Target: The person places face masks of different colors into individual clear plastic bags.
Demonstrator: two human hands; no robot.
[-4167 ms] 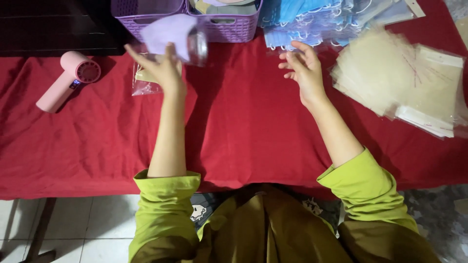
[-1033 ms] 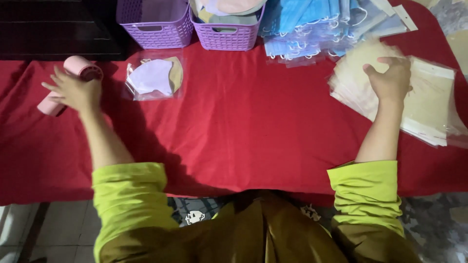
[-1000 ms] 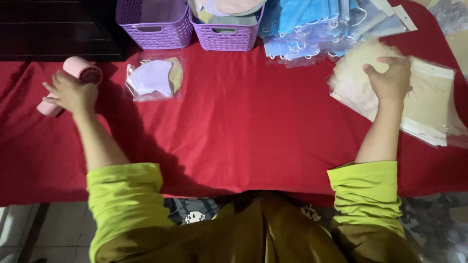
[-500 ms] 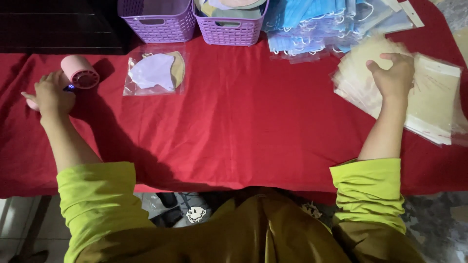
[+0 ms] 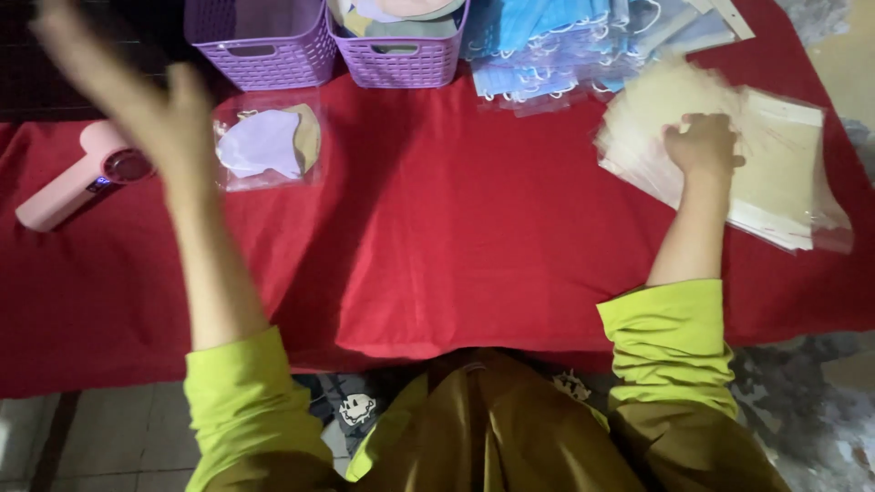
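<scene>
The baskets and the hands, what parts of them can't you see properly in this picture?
Head view:
- Left hand: blurred by motion, fingertips cut by the top edge; open, holding nothing.
- Right hand: fingers curl onto the stack of clear bags, so any grip is hidden.
- Two purple baskets: tops cut by the edge, contents mostly unseen.
- Blue masks: pile runs off the top.
- Pink handheld fan: partly behind the left hand.

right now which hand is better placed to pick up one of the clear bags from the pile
Right. The right hand already rests on the pile of clear bags, while the left hand is raised, empty and blurred, above the pink dryer across the table.
</scene>
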